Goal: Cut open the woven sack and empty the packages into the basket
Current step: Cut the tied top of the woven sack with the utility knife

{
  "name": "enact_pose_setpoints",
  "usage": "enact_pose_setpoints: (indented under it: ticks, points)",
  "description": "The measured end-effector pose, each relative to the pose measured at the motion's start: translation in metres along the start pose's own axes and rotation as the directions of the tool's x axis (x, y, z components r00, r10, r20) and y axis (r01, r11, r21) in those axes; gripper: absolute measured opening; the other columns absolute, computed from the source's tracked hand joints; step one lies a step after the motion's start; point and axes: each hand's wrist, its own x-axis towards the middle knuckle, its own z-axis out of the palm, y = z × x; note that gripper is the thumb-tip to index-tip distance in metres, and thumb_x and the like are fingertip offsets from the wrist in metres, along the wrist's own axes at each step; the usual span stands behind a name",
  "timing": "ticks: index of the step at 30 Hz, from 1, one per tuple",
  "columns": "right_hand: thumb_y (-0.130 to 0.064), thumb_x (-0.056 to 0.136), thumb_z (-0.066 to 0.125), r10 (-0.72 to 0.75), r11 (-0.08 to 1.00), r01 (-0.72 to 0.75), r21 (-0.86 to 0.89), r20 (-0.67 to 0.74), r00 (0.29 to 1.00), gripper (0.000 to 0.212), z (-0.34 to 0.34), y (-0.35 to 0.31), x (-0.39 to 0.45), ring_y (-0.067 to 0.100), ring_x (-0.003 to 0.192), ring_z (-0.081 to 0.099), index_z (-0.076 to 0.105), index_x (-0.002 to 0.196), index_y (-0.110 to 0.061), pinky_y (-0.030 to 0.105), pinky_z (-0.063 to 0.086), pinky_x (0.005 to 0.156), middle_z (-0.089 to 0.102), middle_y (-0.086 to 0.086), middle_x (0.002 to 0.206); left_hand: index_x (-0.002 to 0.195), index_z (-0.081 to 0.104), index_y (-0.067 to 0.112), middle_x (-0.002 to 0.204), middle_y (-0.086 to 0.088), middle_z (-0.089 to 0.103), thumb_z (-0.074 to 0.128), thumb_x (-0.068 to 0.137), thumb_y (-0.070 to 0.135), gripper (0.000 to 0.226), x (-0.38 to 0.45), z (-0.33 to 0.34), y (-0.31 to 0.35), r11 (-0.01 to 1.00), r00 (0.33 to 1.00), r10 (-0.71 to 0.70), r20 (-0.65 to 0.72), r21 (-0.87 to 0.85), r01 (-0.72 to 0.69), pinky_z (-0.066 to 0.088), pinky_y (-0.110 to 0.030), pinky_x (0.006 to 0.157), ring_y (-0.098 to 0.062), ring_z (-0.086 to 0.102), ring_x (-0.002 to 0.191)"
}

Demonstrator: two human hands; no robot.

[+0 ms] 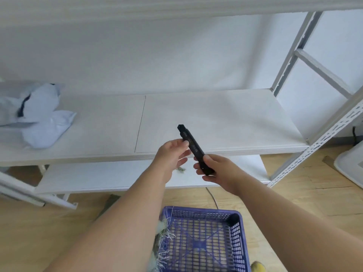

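Black and slim, a utility knife (193,147) is held in the air between two bare hands, in front of a white shelf board (216,118). The right hand (211,170) wraps its fingers around the lower end of the handle. The left hand (172,152) has its fingertips touching the upper part of the body, with the other fingers loosely spread. No blade is visible at the top end, so it cannot be told whether the blade is out.

Below the arms, on the wooden floor, sits a blue plastic basket (234,228) with a lattice bottom. No packages are visible in the part that shows. At its left rim, frayed white and greenish threads of the woven sack (164,240) hang over the edge; most of the sack is hidden behind the left forearm. A pale blue soft package (39,116) lies at the far left of the shelf, well apart from the hands.

The step in hand appears to be readying the knife. To do it well, the right hand should keep a firm hold on the handle while the left fingers stay beside the body and away from the tip. The tip should point away from both hands, and only a short length of blade is needed for cutting woven fabric.
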Motion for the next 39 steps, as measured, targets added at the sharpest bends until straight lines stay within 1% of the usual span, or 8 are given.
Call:
enact_pose_setpoints:
  ticks: [5, 18, 21, 25, 29, 34, 37, 39]
  points:
    - [-0.024, 0.104, 0.04, 0.037, 0.999, -0.035, -0.018, 0.109, 0.993, 0.029, 0.059, 0.014, -0.018, 0.012, 0.083, 0.067, 0.061, 0.119, -0.011, 0.022, 0.054, 0.071, 0.07, 0.006, 0.098, 0.109, 0.065, 0.013, 0.1, -0.006, 0.072, 0.059, 0.095, 0.016, 0.015, -0.031, -0.045, -0.014, 1.0, 1.0, 0.01, -0.024, 0.028, -0.009, 0.056, -0.021, 0.068, -0.015, 0.071, 0.085]
    - [-0.058, 0.086, 0.059, 0.144, 0.986, -0.16, -0.051, -0.237, 0.961, 0.052, 0.095, 0.054, -0.065, 0.012, 0.047, 0.045, 0.067, 0.08, -0.007, 0.021, 0.037, 0.046, 0.056, 0.0, 0.056, 0.107, 0.067, 0.016, 0.103, -0.001, 0.074, 0.061, 0.094, 0.026, 0.018, -0.096, -0.052, -0.065, 1.0, 1.0, -0.004, 0.012, -0.009, 0.004, 0.055, -0.021, 0.069, -0.011, 0.072, 0.091]
    - [-0.063, 0.083, 0.058, 0.151, 0.978, -0.183, -0.101, -0.266, 0.952, 0.057, 0.087, 0.072, -0.08, 0.013, 0.048, 0.051, 0.069, 0.078, -0.008, 0.022, 0.044, 0.049, 0.06, 0.002, 0.057, 0.103, 0.067, 0.017, 0.102, -0.001, 0.074, 0.058, 0.095, 0.028, 0.016, -0.109, -0.04, -0.084, 0.999, 0.999, -0.042, -0.004, 0.005, 0.042, 0.055, -0.025, 0.073, -0.01, 0.071, 0.091]
    - [-0.058, 0.091, 0.049, 0.123, 0.961, -0.155, -0.228, -0.147, 0.981, 0.05, 0.086, 0.096, -0.09, 0.017, 0.069, 0.07, 0.068, 0.093, -0.012, 0.031, 0.055, 0.073, 0.075, 0.004, 0.076, 0.1, 0.066, 0.024, 0.108, 0.0, 0.069, 0.06, 0.094, 0.031, 0.011, -0.124, -0.047, -0.112, 0.989, 0.993, -0.103, -0.054, 0.097, 0.108, 0.052, -0.029, 0.086, -0.012, 0.063, 0.101]
    - [-0.037, 0.101, 0.045, 0.1, 0.965, -0.11, -0.237, -0.054, 0.993, 0.034, 0.099, 0.112, -0.091, 0.012, 0.063, 0.067, 0.06, 0.111, -0.009, 0.022, 0.049, 0.057, 0.074, 0.005, 0.083, 0.101, 0.068, 0.025, 0.106, 0.001, 0.062, 0.061, 0.093, 0.03, 0.012, -0.129, -0.068, -0.129, 0.972, 0.976, -0.217, 0.005, 0.093, 0.216, 0.047, -0.031, 0.089, -0.014, 0.056, 0.1]
    - [-0.024, 0.1, 0.05, 0.186, 0.981, -0.187, -0.059, -0.013, 0.982, 0.029, 0.125, 0.138, -0.072, 0.026, 0.066, 0.061, 0.049, 0.114, 0.001, 0.032, 0.051, 0.06, 0.066, 0.016, 0.081, 0.105, 0.068, 0.02, 0.101, -0.003, 0.064, 0.055, 0.097, 0.027, 0.017, -0.128, -0.095, -0.153, 0.972, 0.965, -0.235, 0.114, 0.046, 0.231, 0.048, -0.039, 0.097, -0.017, 0.059, 0.095]
    - [-0.024, 0.099, 0.053, 0.19, 0.977, -0.194, -0.091, -0.056, 0.98, 0.021, 0.158, 0.161, -0.052, 0.021, 0.057, 0.051, 0.051, 0.103, -0.004, 0.03, 0.045, 0.057, 0.058, 0.009, 0.071, 0.109, 0.062, 0.026, 0.106, 0.008, 0.062, 0.055, 0.096, 0.036, 0.018, -0.127, -0.136, -0.171, 0.947, 0.989, -0.067, -0.134, 0.302, 0.105, 0.048, -0.031, 0.086, -0.011, 0.057, 0.095]
    - [-0.027, 0.094, 0.061, 0.203, 0.96, -0.22, -0.172, -0.112, 0.973, 0.019, 0.188, 0.176, -0.038, 0.019, 0.054, 0.047, 0.053, 0.091, -0.009, 0.029, 0.042, 0.057, 0.053, 0.005, 0.062, 0.117, 0.062, 0.022, 0.116, 0.01, 0.058, 0.057, 0.094, 0.033, 0.026, -0.123, -0.185, -0.184, 0.856, 0.944, 0.09, -0.319, 0.508, 0.09, 0.043, -0.025, 0.081, -0.009, 0.056, 0.099]
